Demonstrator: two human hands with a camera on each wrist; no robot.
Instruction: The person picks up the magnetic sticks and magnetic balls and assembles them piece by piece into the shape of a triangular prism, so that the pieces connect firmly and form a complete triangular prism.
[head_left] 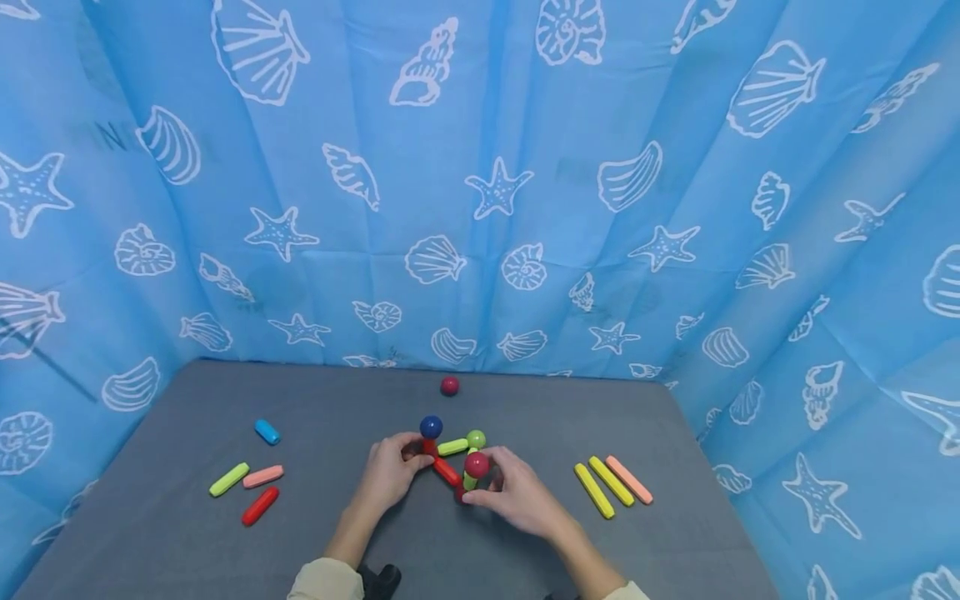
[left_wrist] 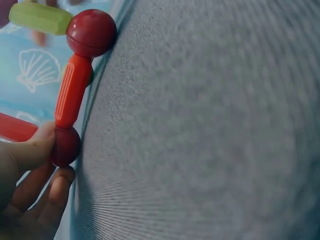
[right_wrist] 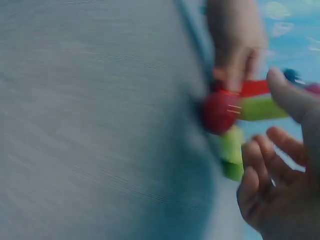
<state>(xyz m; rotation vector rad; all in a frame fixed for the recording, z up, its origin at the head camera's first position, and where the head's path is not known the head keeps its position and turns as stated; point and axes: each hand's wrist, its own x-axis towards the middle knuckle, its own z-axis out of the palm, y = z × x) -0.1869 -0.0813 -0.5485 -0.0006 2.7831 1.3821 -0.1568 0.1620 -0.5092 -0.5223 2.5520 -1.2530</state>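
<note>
A toy frame of coloured rods and balls stands on the grey table. Low on it, my left hand [head_left: 388, 471] pinches a dark red ball [left_wrist: 66, 146] between thumb and fingers. From that ball a red rod [left_wrist: 71, 91] runs to another dark red ball [left_wrist: 92, 33], which carries an upright green rod [left_wrist: 41, 18] topped by a red ball [head_left: 476, 464]. A blue ball [head_left: 431, 427] tops the post by my left hand. Farther back are a yellow-green rod [head_left: 453, 447] and a green ball [head_left: 476, 438]. My right hand [head_left: 521, 496] is beside the upright green rod, fingers loosely spread.
Loose blue [head_left: 267, 432], green [head_left: 228, 480], pink [head_left: 263, 476] and red [head_left: 260, 506] rods lie at the left. Two yellow rods [head_left: 603, 486] and a salmon rod [head_left: 630, 479] lie at the right. One red ball [head_left: 449, 386] rests near the back edge, before a blue curtain [head_left: 480, 317].
</note>
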